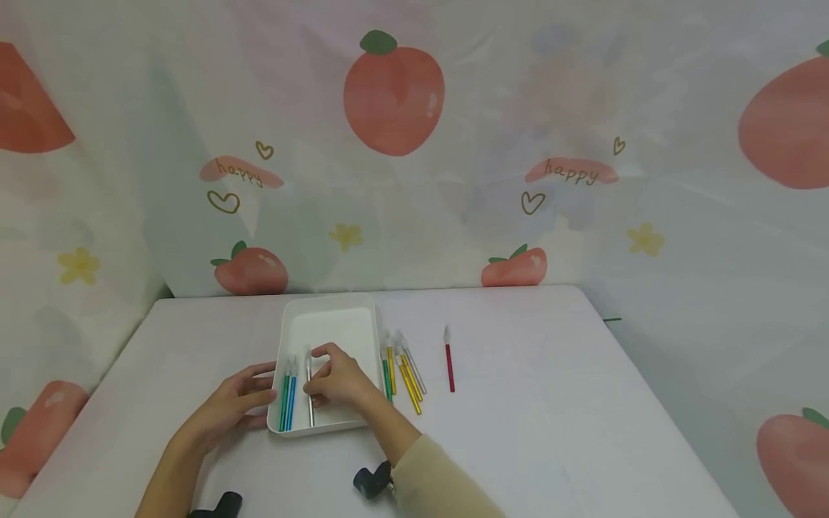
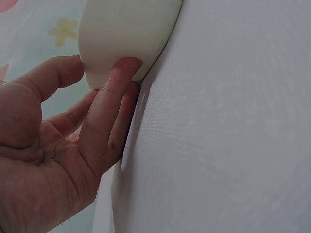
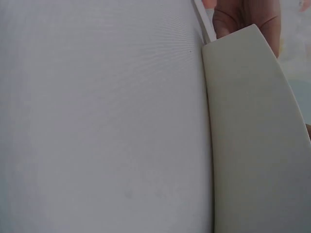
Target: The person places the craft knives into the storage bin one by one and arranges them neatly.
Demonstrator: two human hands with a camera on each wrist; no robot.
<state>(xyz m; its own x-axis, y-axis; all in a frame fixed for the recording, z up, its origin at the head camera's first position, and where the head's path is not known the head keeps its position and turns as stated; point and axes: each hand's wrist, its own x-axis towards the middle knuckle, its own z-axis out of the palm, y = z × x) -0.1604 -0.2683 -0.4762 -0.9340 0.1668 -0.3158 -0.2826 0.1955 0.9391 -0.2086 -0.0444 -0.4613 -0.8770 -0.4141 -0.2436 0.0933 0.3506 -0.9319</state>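
Observation:
A shallow white tray [image 1: 343, 327] lies on the table. My right hand [image 1: 345, 380] is over it, pinching a slim silver pen-like tool [image 1: 311, 416] with a clear cap. Left of that tool, in the tray, lie a green one [image 1: 284, 403] and blue ones [image 1: 293, 403], side by side. My left hand [image 1: 227, 403] is at the tray's left side; in the left wrist view its fingers [image 2: 104, 97] touch the tray's outer wall [image 2: 121, 29]. The right wrist view shows mostly the tray's outer wall [image 3: 252, 121], and the pinch is hidden there.
Just right of the tray lie several more capped tools: green [image 1: 387, 378], gold [image 1: 409, 388] and silver [image 1: 414, 367]. A red one [image 1: 450, 367] lies apart, farther right. A white cloth covers the table [image 1: 550, 403]. Behind it hangs a fruit-printed curtain [image 1: 414, 216].

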